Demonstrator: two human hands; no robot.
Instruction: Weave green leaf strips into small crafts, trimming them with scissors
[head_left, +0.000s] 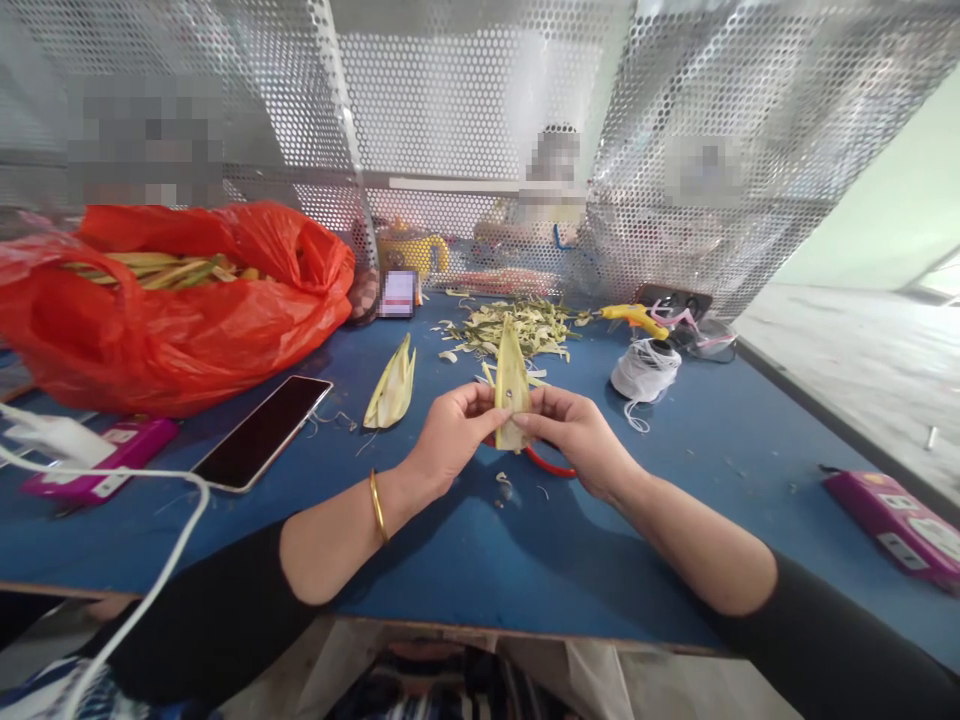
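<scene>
Both hands hold one long, pointed, yellow-green husk piece (pixel 511 375) upright above the blue table. My left hand (pixel 457 435) pinches its left edge near the bottom, and my right hand (pixel 574 430) pinches the right edge. A small dark spot or hole shows in its middle. Beneath my right hand a red loop (pixel 551 463), perhaps a scissor handle, is partly hidden. Behind the hands lies a pile of green-yellow trimmings (pixel 525 325). To the left rests another bundle of husk (pixel 391 385), pointed and partly folded.
A red plastic bag (pixel 247 350) of husk strips fills the left. Nearby are a phone (pixel 264 432), a purple power strip (pixel 112 455) and a white cable (pixel 191 520). Rightward sit white string (pixel 645 372), a yellow glue gun (pixel 634 319) and another purple power strip (pixel 896 525). A perforated screen (pixel 465 110) stands behind.
</scene>
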